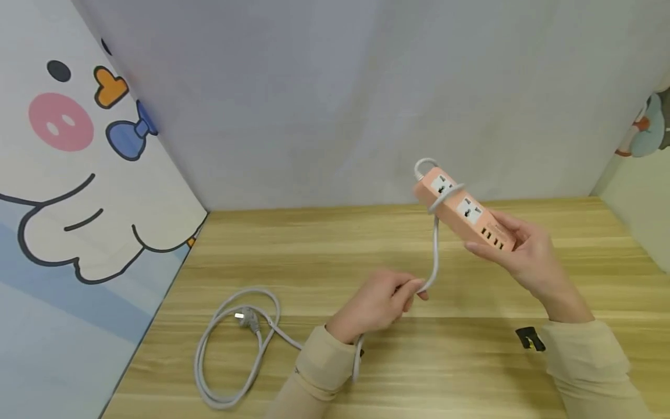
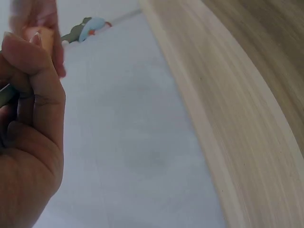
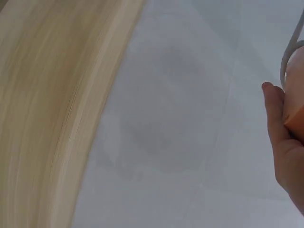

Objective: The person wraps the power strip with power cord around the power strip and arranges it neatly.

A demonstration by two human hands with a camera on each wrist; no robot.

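A pink power strip point(image 1: 459, 210) with two white sockets and a row of USB ports is held up over the table, tilted, in my right hand point(image 1: 528, 256). My right thumb and fingers grip its lower end, which also shows at the edge of the right wrist view point(image 3: 295, 95). The strip's white cord point(image 1: 435, 250) loops from its far end and crosses once around its body. Lower down, my left hand point(image 1: 379, 302) pinches this cord between thumb and fingers. From there the cord runs past my left wrist onto the table.
Loose cord coils point(image 1: 199, 355) lie on the wooden table point(image 1: 335, 250) at left, with a grey plug point(image 1: 248, 319) inside the loop. A small black item point(image 1: 530, 338) is beside my right sleeve. A grey wall point(image 1: 314, 116) rises behind; a cartoon-printed panel point(image 1: 131, 244) stands left.
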